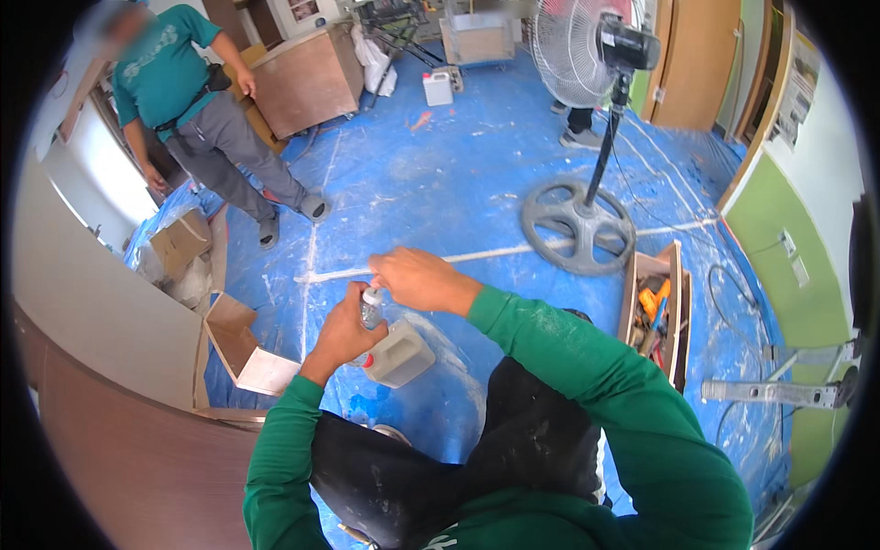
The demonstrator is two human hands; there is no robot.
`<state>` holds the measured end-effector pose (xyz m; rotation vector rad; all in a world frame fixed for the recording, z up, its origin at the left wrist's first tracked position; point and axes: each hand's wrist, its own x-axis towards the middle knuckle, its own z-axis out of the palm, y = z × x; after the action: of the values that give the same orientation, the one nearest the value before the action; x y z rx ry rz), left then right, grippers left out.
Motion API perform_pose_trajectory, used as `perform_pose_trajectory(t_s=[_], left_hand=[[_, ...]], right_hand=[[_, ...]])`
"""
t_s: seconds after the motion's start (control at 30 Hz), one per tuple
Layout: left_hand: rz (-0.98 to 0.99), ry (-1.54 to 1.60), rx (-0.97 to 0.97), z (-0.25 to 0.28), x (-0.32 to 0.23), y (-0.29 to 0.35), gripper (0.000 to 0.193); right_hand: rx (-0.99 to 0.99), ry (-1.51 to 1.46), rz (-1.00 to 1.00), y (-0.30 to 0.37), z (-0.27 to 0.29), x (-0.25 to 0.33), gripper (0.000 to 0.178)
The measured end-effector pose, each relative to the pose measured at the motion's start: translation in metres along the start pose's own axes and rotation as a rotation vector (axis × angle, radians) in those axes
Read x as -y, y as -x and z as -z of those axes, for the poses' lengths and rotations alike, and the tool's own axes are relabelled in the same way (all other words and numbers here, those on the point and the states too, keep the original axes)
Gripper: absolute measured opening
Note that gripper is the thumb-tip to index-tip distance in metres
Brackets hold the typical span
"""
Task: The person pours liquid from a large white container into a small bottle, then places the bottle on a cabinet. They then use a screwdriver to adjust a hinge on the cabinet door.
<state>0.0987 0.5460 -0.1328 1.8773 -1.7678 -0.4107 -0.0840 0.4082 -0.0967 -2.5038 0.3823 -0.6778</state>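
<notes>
My left hand (345,335) is wrapped round a small clear bottle (370,313) with a whitish top, held upright in front of me. Just above that top, my right hand (414,279) is closed in a pinch; whatever lies between its fingertips is too small to make out. Directly below and beside the bottle, a whitish plastic jug (403,356) with a red cap rests on the blue floor sheet (431,192). Part of the jug is hidden behind my left hand.
A fan (579,225) on a round base stands ahead right. Near my right arm is a wooden tool box (676,312); a ladder (775,392) lies beyond. An open wooden box (240,344) sits left. Another person (197,101) stands far left. Cables cross the right side.
</notes>
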Motion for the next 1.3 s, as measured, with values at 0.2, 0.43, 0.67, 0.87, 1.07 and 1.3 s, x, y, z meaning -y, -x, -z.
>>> perform_pose_trajectory(t_s=[0.2, 0.43, 0.67, 0.87, 1.07, 1.3], left_hand=[[-0.033, -0.020, 0.039, -0.003, -0.001, -0.003, 0.071], [-0.047, -0.087, 0.077, 0.000, -0.002, 0.005, 0.071], [-0.004, 0.001, 0.119, 0.001, -0.002, 0.008, 0.070], [-0.061, 0.149, 0.054, -0.007, 0.024, 0.000, 0.068], [0.069, 0.374, 0.091, -0.002, 0.048, 0.006, 0.047], [0.079, 0.352, 0.143, -0.018, 0.043, -0.012, 0.046]], right_hand=[[0.002, -0.103, 0.003, 0.007, 0.001, -0.011, 0.019], [0.255, -0.253, -0.437, 0.000, 0.013, -0.005, 0.058], [0.140, -0.004, -0.119, -0.001, 0.009, -0.012, 0.028], [-0.113, -0.072, -0.001, 0.009, 0.051, -0.034, 0.015], [-0.270, -0.077, -0.054, 0.007, 0.069, -0.026, 0.016], [-0.423, -0.047, -0.130, 0.022, 0.079, -0.008, 0.019]])
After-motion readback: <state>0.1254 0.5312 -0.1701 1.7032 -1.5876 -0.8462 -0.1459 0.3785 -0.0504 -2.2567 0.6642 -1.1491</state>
